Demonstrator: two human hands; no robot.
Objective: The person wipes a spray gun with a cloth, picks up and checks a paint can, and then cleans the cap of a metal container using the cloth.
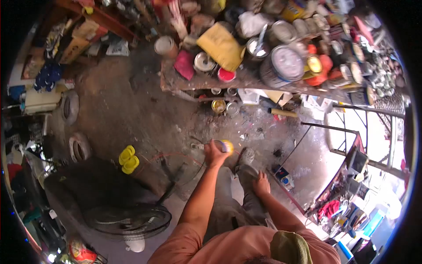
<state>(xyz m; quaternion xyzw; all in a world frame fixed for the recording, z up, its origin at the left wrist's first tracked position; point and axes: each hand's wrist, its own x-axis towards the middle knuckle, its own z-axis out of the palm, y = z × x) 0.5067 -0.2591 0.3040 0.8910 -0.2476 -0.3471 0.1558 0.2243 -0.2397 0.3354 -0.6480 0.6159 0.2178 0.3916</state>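
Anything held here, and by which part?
The left hand holds a yellow-ended can around its side; the right hand, on the leg, holds nothing visible.
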